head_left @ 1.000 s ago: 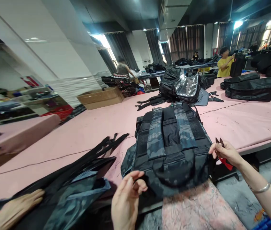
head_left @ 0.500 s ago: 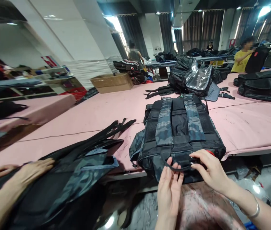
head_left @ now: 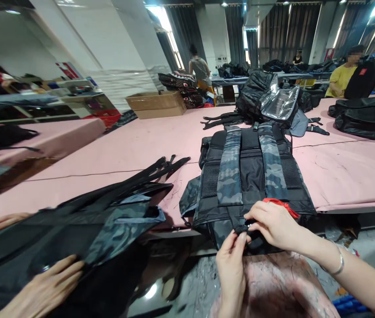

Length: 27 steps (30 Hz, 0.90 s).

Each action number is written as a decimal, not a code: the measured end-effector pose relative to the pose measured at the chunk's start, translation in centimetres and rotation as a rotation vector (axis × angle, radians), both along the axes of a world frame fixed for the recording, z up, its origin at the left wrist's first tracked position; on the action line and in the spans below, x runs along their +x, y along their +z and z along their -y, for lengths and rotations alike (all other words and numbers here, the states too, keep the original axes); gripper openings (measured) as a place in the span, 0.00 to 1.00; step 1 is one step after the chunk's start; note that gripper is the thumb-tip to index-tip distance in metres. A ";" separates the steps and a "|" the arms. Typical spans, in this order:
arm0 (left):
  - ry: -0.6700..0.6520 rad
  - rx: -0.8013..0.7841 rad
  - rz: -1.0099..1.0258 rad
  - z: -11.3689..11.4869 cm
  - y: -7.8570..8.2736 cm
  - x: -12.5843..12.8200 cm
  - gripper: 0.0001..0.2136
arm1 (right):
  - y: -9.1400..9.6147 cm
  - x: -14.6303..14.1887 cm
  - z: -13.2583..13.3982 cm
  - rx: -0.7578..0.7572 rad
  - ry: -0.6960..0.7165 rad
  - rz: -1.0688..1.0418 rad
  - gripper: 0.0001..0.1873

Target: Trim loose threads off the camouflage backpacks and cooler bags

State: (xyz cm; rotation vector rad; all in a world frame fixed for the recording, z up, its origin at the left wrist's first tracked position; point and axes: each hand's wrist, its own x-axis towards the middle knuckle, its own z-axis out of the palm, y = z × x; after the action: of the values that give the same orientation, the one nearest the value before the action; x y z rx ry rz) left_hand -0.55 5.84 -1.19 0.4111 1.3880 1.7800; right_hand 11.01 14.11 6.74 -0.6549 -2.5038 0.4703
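A dark camouflage backpack lies straps-up on the pink table, its top end at the near edge. My left hand reaches up from below and pinches the backpack's black top handle. My right hand is closed over the same spot, with its fingertips meeting my left hand's. It holds a small red-handled cutting tool, whose tip is hidden by my fingers. A silver bangle circles my right wrist.
Another person's hands press on dark camouflage fabric pieces at the left. Behind the backpack sit an open black bag with silver lining, long black bags and a cardboard box. People work at far tables.
My hands came together at the backpack's top handle; the right hand moved in from the backpack's right corner. The other person's near hand slid down over the fabric.
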 end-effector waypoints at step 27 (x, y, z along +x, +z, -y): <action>0.148 -0.019 0.015 0.9 0.6 0.8 0.21 | -2.8 0.7 0.1 -0.161 -0.131 -0.316 0.06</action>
State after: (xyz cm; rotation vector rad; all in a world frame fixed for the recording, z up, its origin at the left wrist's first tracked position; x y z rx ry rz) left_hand 0.30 4.97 -0.61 0.2909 1.4562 1.8828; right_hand 11.75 13.99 3.90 -0.7383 -2.1284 0.6752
